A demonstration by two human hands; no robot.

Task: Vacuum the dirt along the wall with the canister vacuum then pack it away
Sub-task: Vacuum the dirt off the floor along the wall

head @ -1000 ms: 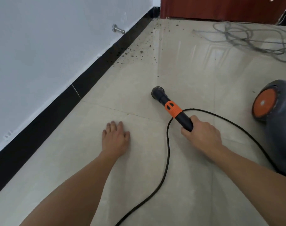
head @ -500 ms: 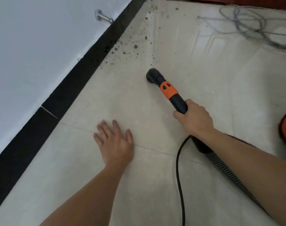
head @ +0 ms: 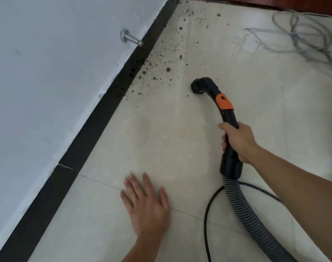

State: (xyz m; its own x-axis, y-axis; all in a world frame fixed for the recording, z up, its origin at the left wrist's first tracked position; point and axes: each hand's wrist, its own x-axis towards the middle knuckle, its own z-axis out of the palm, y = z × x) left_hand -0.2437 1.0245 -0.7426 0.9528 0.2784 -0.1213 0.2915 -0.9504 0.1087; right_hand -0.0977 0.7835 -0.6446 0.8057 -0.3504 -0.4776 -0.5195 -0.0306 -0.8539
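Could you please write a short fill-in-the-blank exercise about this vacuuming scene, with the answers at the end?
1. The tube that the right hand grips has an ____ band.
2. The left hand lies flat on the ____.
3. The dirt lies along the ____ skirting.
4. The doorstop sticks out of the ____.
Answers: orange; floor; black; wall.

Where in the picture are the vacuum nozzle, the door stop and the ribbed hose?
vacuum nozzle point(head: 198, 87): head view, its round black mouth.
door stop point(head: 132, 39): head view, its metal shaft.
ribbed hose point(head: 241, 207): head view, mid-length.
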